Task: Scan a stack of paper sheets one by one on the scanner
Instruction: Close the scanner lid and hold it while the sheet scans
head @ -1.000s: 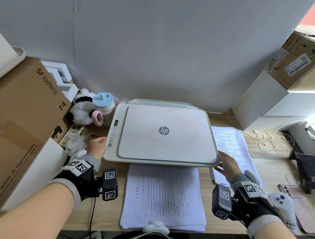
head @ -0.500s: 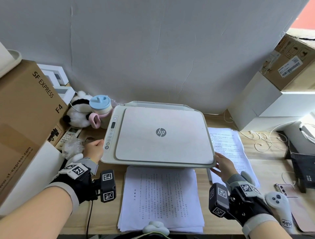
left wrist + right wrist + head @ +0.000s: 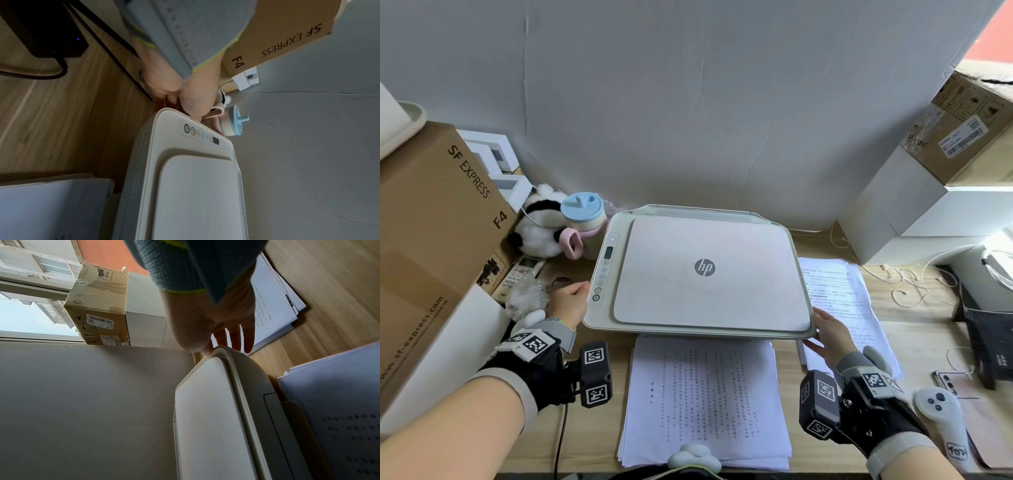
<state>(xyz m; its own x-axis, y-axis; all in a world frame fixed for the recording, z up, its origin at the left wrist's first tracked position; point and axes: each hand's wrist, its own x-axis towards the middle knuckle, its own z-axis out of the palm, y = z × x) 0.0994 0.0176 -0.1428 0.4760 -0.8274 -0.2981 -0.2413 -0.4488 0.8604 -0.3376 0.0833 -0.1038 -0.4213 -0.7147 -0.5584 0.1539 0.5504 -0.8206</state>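
The cream HP scanner (image 3: 702,274) sits mid-desk with its lid down. A stack of printed sheets (image 3: 705,394) lies in front of it, and a second pile (image 3: 839,301) lies to its right. My left hand (image 3: 570,301) is at the scanner's left front edge; in the left wrist view the left hand (image 3: 191,112) has its thumb on top beside the control panel (image 3: 202,135) and its fingers curled below the rim. My right hand (image 3: 828,332) is at the right front corner. In the right wrist view the right hand (image 3: 222,337) has straight fingers, thumb touching the scanner (image 3: 216,418).
An SF Express carton (image 3: 431,240), a plush panda (image 3: 537,229), a blue-lidded cup (image 3: 583,216) and a remote (image 3: 522,274) crowd the left. White boxes (image 3: 911,212), a cardboard box (image 3: 969,130), cables (image 3: 907,284), a black device (image 3: 989,329) and a phone (image 3: 955,383) fill the right.
Both hands stay at the scanner's front corners. Only the head view has shifted a little.
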